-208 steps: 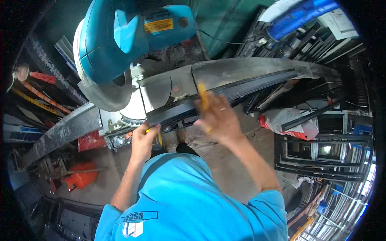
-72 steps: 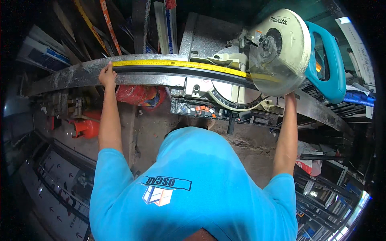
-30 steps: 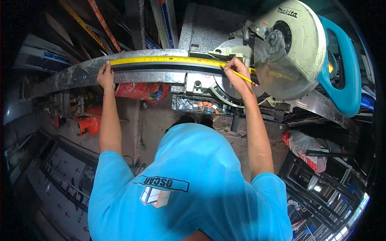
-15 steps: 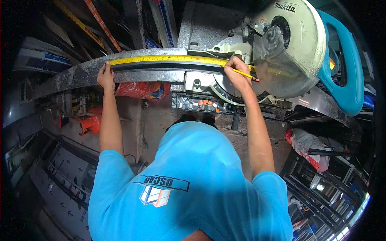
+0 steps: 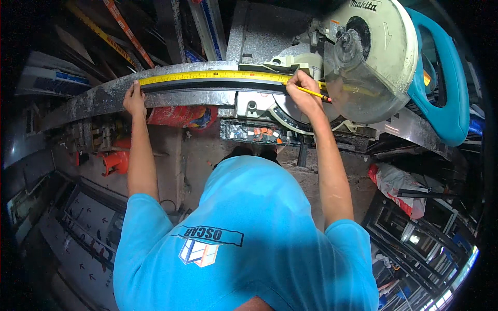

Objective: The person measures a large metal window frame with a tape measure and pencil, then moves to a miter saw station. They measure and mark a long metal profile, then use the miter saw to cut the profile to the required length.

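a long, dust-streaked metal bench rail (image 5: 189, 98) crossed the workspace, bowed by the lens, and on it lay a slim dark profile (image 5: 207, 85) with a yellow tape measure (image 5: 210, 75) stretched along its far edge. the person's left hand (image 5: 136, 101) was at the left end of the tape, its fingertips touching there; whether they were pinched on it could not be told. the right hand (image 5: 305, 94) rested by the tape near the saw, fingers clamped on a yellow pencil (image 5: 317, 95) whose eraser end pointed rightward. just beyond stood a miter saw (image 5: 386, 39) with a cream blade cover, a clear, dusty guard and a teal handle, the tape running behind that guard. below the saw's base sat a shallow heap of small offcuts (image 5: 267, 135), grey and orange, and a red plastic sack (image 5: 179, 115) showed under the rail. the floor (image 5: 207, 147) was bare-looking, grimy concrete, with an orange cylinder (image 5: 116, 162) to the left. long strips (image 5: 124, 31) leaned in the dark behind the bench; to the right, a white-and-red bag (image 5: 397, 186) lay near stacked dark frames (image 5: 399, 241).
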Tool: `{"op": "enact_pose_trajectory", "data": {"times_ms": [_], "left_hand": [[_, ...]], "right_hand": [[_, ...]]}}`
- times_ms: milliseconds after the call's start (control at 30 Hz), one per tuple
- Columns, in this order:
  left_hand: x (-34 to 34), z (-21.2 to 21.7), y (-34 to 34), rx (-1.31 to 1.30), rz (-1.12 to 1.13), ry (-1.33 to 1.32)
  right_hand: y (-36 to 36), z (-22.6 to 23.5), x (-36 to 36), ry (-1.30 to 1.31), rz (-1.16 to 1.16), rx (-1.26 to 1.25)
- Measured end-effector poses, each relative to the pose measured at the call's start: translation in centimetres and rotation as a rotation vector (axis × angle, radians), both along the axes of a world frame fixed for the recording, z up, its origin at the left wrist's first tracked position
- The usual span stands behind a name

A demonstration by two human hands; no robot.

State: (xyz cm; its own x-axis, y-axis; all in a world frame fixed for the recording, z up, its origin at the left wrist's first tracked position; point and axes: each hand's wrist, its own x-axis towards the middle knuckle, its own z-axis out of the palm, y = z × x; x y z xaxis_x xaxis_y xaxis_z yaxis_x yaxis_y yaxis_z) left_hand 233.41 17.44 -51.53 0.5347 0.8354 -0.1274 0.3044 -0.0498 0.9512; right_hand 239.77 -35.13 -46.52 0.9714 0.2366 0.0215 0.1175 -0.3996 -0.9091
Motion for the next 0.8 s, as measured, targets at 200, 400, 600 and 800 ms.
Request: {"op": "enact_pose_trajectory", "data": {"times_ms": [200,400,600,800], "left_hand": [[0.0,-0.6,0.5,-0.052,0.032,-0.047],[0.1,-1.0,0.6,-0.064,0.043,-0.053],[0.2,-1.0,0.7,-0.043,0.037,-0.050],[0.1,-1.0,0.7,-0.018,0.033,-0.045]], "right_hand": [[-0.1,-0.2,0.1,0.093,-0.023,0.025],[0.0,0.0,0.2,0.089,-0.034,-0.018],[-0.1,-0.4,0.2,-0.011,0.027,0.036],[-0.1,-0.2,0.2,0.013,0.028,0.027]]}}
